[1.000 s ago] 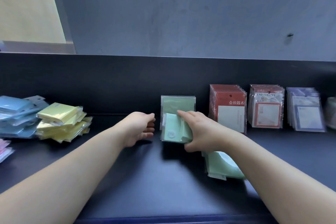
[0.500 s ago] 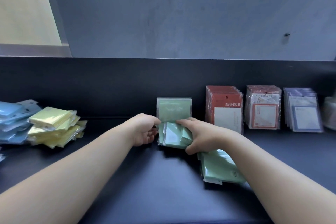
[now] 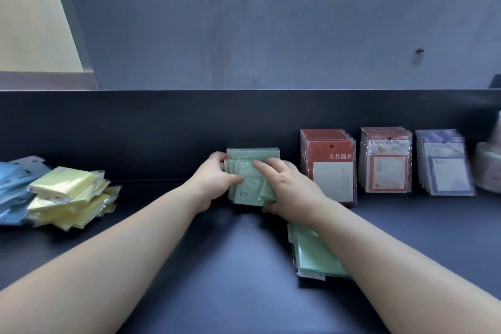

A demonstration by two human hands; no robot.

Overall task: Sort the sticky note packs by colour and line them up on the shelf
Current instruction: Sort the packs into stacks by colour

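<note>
Green sticky note packs (image 3: 245,188): a small bundle, stood on edge at the middle of the shelf (image 3: 230,266), faces turned towards the wearer, the front ones skewed and overlapping. The packs were near-square, so no long axis could be told. Small dark print on the front pack's lower left could not be read. The left grip (image 3: 214,179) was curled round the bundle's left edge, thumb on the front. The right grip (image 3: 287,187) lay over its right half, fingers pressed on the face, thumb under the lower edge. A flat green stack (image 3: 314,255) lay nearer, under the right forearm. To the right, upright in rows against the back panel (image 3: 135,130): red packs (image 3: 329,168) printed "金榜题名", packs marked "UNIVERSITY" (image 3: 386,160), and purple packs (image 3: 444,163). To the left, loose heaps: yellow packs (image 3: 67,198) and blue packs (image 3: 13,187).
</note>
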